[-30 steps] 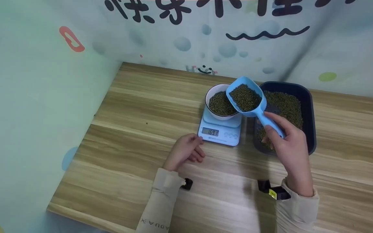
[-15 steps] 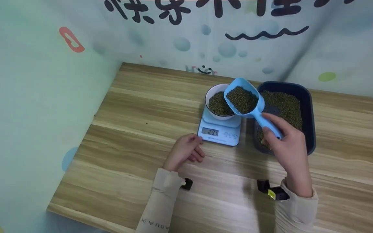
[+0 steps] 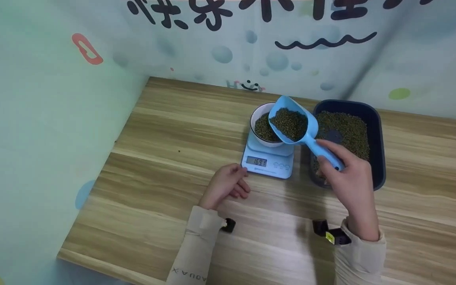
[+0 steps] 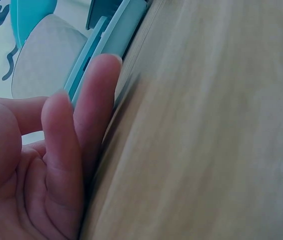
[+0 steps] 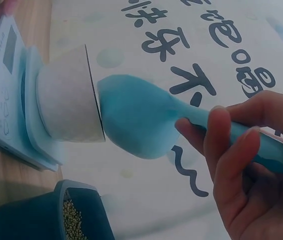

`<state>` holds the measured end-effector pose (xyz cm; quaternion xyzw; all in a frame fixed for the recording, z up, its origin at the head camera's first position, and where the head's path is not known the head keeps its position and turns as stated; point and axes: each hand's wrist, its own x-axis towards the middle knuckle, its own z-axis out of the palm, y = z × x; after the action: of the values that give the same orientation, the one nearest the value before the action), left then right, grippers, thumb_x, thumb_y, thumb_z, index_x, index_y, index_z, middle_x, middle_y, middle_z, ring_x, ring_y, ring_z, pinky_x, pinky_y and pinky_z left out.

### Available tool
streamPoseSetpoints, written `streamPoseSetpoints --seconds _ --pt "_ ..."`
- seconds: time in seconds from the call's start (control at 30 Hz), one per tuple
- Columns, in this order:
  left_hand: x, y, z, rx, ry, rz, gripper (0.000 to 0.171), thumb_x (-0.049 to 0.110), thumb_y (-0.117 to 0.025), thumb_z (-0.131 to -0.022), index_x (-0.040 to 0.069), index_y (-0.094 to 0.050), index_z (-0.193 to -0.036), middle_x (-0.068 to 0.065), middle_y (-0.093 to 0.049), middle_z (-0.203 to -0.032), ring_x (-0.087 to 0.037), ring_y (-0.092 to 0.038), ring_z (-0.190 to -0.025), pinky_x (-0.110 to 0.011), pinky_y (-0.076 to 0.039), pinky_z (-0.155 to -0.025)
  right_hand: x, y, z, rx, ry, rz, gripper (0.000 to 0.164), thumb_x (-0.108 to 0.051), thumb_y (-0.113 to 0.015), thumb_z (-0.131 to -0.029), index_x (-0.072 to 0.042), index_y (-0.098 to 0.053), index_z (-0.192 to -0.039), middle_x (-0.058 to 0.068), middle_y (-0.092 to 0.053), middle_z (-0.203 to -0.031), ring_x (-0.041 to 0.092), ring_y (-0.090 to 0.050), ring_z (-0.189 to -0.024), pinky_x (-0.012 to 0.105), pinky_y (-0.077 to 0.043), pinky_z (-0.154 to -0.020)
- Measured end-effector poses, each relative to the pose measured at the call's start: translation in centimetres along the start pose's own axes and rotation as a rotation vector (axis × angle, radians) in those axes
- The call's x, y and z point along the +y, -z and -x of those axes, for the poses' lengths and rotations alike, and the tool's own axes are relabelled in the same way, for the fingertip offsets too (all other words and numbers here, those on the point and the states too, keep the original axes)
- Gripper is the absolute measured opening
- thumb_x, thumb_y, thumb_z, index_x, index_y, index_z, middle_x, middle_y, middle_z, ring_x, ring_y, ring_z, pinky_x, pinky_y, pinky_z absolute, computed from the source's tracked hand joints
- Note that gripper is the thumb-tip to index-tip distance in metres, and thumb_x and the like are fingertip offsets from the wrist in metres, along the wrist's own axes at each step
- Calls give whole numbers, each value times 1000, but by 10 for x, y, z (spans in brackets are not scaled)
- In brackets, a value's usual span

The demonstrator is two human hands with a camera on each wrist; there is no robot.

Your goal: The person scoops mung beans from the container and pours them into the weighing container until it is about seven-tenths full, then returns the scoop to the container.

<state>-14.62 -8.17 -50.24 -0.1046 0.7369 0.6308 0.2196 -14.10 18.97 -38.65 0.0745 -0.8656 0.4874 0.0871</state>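
My right hand (image 3: pixel 348 174) grips the handle of a blue scoop (image 3: pixel 311 136) filled with small dark green beans (image 3: pixel 290 123). The scoop's front overlaps the right side of a white bowl (image 3: pixel 254 118) that also contains beans. In the right wrist view, the scoop (image 5: pixel 136 115) is at the bowl's rim (image 5: pixel 94 95). Under the bowl is a light blue kitchen scale (image 3: pixel 267 169), its display apparently reading 1691. My left hand (image 3: pixel 226 184) rests on the table beside the scale's lower left corner, fingers loosely bent and holding nothing; a fingertip is close to the scale (image 4: pixel 119 30).
A dark blue tub (image 3: pixel 379 158) of the same beans stands right of the scale, beneath my right hand. The wooden table (image 3: pixel 152 166) meets a printed backdrop (image 3: pixel 196 55) behind and at the left.
The right hand has shifted slightly left, bringing the scoop further over the bowl and tilting it more. My left hand stays put, and the display looks the same.
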Motion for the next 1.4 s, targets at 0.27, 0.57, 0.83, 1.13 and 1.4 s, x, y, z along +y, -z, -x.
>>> streamPoseSetpoints --seconds 0.27,0.57,0.83,1.13,1.4 --pt "-1 -1 0 -6 -14 47 31 31 -47 -93 2 -56 -95 -17 -65 -71 -29 -65 -60 -28 -50 -45 0 -2 -1 -12 -7 -33 27 -23 -58 -87 -32 -60 -113 4 -64 -64 20 -59 -48 22 -44 -40" --pt "-1 0 -1 -8 11 43 32 34 -47 -93 3 -56 -97 -18 -65 -73 -31 -64 -61 -30 -51 -47 2 -4 -2 10 -6 -14 27 -23 -58 -87 -31 -61 -112 1 -64 -65 16 -60 -50 21 -43 -40" --pt "0 0 -1 -8 22 43 32 33 -46 -93 4 -57 -99 -18 -65 -75 -31 -64 -62 -32 -51 -47 0 -4 -2 51 42 7 26 -25 -58 -87 -32 -60 -112 1 -64 -67 13 -55 -44 20 -42 -39" --pt "6 -1 4 -9 7 23 30 30 -46 -94 1 -56 -97 -19 -65 -74 -31 -64 -62 -30 -51 -47 2 -8 -1 92 87 47 27 -26 -56 -89 -29 -59 -116 -2 -64 -71 9 -53 -45 19 -39 -40" --pt "16 1 11 -25 28 4 31 27 -44 -95 -2 -55 -101 -22 -65 -79 -34 -64 -67 -38 -53 -54 0 -9 -1 90 85 45 29 -26 -55 -89 -29 -58 -118 -2 -64 -72 13 -54 -47 19 -39 -39"
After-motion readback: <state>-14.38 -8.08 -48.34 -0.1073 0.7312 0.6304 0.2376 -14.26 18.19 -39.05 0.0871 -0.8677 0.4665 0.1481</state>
